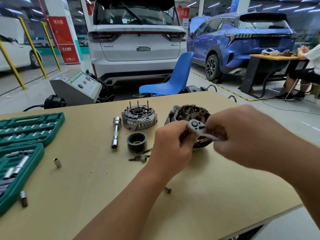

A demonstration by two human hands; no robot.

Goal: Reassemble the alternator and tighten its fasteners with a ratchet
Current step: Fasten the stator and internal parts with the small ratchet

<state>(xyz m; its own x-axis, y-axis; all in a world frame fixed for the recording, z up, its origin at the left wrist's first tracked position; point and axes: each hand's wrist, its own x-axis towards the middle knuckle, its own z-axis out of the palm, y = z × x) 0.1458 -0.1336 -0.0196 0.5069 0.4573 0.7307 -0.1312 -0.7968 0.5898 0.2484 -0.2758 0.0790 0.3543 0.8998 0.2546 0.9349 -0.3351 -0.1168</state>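
Both my hands hold a silver ratchet (196, 126) just above the alternator body (188, 112), whose rotor and copper windings face up. My left hand (170, 144) pinches the ratchet head from the left; my right hand (245, 134) grips its handle, which is blurred and mostly hidden. The alternator's grey end cover (138, 116), with three studs standing up, lies left of the body. A black pulley (137, 141) sits in front of the cover. Loose bolts (140, 157) lie beside the pulley, and one bolt (168, 190) lies nearer me.
A long chrome socket extension (116, 132) lies left of the cover. A green socket case (22, 146) stands open at the table's left, with loose sockets (57, 162) near it. A blue chair (169, 78), parked cars and a seated person (304, 70) are beyond the table.
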